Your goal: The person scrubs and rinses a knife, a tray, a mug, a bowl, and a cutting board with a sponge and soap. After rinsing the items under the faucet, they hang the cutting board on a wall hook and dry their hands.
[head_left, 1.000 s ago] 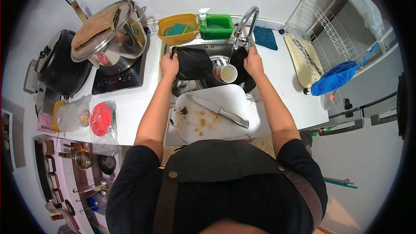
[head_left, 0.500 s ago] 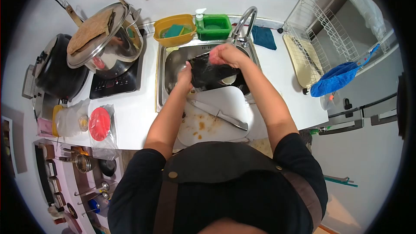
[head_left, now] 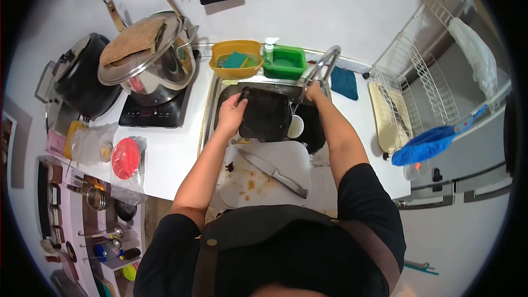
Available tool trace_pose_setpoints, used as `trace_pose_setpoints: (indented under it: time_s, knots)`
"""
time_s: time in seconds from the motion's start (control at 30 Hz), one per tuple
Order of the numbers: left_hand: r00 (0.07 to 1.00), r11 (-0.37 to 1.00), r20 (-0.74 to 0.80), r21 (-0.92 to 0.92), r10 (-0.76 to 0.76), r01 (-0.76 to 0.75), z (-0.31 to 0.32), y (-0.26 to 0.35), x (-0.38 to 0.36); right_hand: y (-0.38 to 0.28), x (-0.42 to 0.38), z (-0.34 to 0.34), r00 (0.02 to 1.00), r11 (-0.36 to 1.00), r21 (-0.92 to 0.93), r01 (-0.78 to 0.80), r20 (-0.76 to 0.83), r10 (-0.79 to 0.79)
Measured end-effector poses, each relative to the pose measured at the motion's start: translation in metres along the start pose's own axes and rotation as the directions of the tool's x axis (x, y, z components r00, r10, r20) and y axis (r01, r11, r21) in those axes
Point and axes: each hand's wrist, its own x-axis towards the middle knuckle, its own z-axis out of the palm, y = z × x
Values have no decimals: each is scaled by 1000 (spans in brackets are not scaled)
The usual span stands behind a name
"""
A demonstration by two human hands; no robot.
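A black rectangular tray (head_left: 265, 114) is held tilted over the sink (head_left: 211, 111), its inside toward me. My left hand (head_left: 232, 114) grips its left edge, thumb on the near side. My right hand (head_left: 314, 92) is closed at the base of the chrome faucet (head_left: 334, 54), over its handle, which the hand mostly hides. A thin stream of water seems to fall by the tray's right edge. Beside the tray, a white round cup or bowl (head_left: 296, 126) sits among dark ware in the sink. Nearer me, a knife (head_left: 275, 174) lies on the stained white cutting board (head_left: 231, 187).
Behind the sink stand a yellow basin (head_left: 217, 49) with sponges and a green tub (head_left: 297, 55) with a soap pump bottle. To the left, a steel pot (head_left: 159, 80) sits on an induction cooker (head_left: 144, 113). A wire dish rack (head_left: 426, 82) and a blue cloth (head_left: 345, 83) are on the right.
My right hand has left the tray and moved right, down to the faucet base. The tray now faces me more fully, held by my left hand alone. The view has shifted.
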Motion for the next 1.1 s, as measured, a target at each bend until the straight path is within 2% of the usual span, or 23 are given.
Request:
trace_pose_setpoints:
  time_s: [0.03,0.07,0.13,0.2,0.27,0.3,0.37,0.43,0.47,0.5,0.53,0.57,0.6,0.67,0.73,0.8,0.87,0.9,0.93,0.97,1.0,1.07,1.1]
  knots:
    - [997,949,-41,310,63,-47,0,21,-7,-2,10,1,1000,1000,9,18,-2,-18]
    - [953,816,-53,532,299,-226,1,35,-13,-6,20,3,1000,997,75,15,-28,-13]
    - [868,700,38,575,495,-424,2,45,-18,-17,29,13,998,978,207,-4,-65,17]
    - [847,695,152,508,509,-509,3,47,-21,-91,4,-74,983,995,35,-98,-149,102]
    - [821,652,167,531,545,-541,2,29,-22,-134,-2,-92,892,941,295,167,-453,-17]
    - [821,651,175,530,544,-544,-1,21,-24,-158,6,-90,893,882,410,232,-449,-27]
    - [915,801,-89,522,393,-293,-9,8,-26,-202,41,-77,883,785,507,357,-457,-107]
    - [917,906,-302,404,261,-125,-23,-17,-25,-225,66,-69,860,757,492,429,-479,-175]
    - [894,958,-414,283,172,-53,-30,-30,-23,-234,68,-77,896,808,394,438,-260,-359]
    - [893,956,-412,287,184,-65,-37,-30,-23,-240,73,-82,872,835,288,469,-1,-489]
    - [923,981,-364,-186,-123,57,-44,-30,-25,-240,90,-66,871,834,286,473,-10,-491]
    - [908,770,-177,-606,-379,203,-50,-31,-27,-239,104,-48,871,871,169,461,104,-481]
    - [909,770,-179,-606,-377,200,-54,-33,-29,-237,115,-34,865,890,47,454,217,-452]
    - [910,582,63,-750,-411,314,-57,-40,-33,-229,121,-32,876,913,68,402,262,-405]
    - [901,568,65,-756,-429,325,-59,-49,-32,-218,138,-21,878,918,110,381,267,-397]
    - [881,432,133,-832,-455,349,-61,-61,-26,-211,141,-32,864,899,206,387,260,-432]
    - [858,443,125,-814,-498,375,-73,-106,-6,-213,128,-58,948,937,144,318,-62,-313]
    - [835,451,118,-797,-537,403,-75,-121,-1,-212,110,-80,949,938,146,314,-51,-310]
    - [830,443,123,-798,-544,409,-72,-109,-5,-212,83,-110,962,900,340,273,-116,-248]
    - [882,497,123,-787,-456,366,-67,-80,-9,-209,61,-125,970,822,517,239,-174,-172]
    - [924,548,125,-773,-360,319,-62,-59,-10,-202,44,-122,971,826,513,234,-172,-168]
    - [921,562,152,-752,-359,344,-58,-47,-4,-186,9,-106,944,555,780,287,-130,-304]
    - [918,578,172,-731,-357,362,-55,-42,-2,-182,-8,-89,942,575,760,304,-149,-300]
